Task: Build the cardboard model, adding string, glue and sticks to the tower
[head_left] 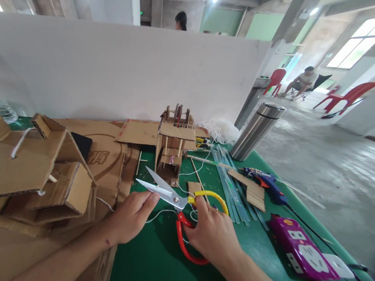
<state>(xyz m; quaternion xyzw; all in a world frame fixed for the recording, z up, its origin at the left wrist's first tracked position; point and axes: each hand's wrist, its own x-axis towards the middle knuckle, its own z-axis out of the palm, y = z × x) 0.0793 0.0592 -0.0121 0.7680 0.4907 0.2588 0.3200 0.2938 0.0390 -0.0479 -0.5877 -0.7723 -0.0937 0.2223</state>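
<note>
Scissors (178, 205) lie just in front of the cardboard model (174, 141), blades apart. Right hand (212, 231) is clamped on the yellow/red handles; left hand (132, 216) fingers are pinched together on white string (162, 212) approx. at the blade. Recommended: keep string taut, seat it deep betw. blades, left fingertips clear of the edge.
</note>
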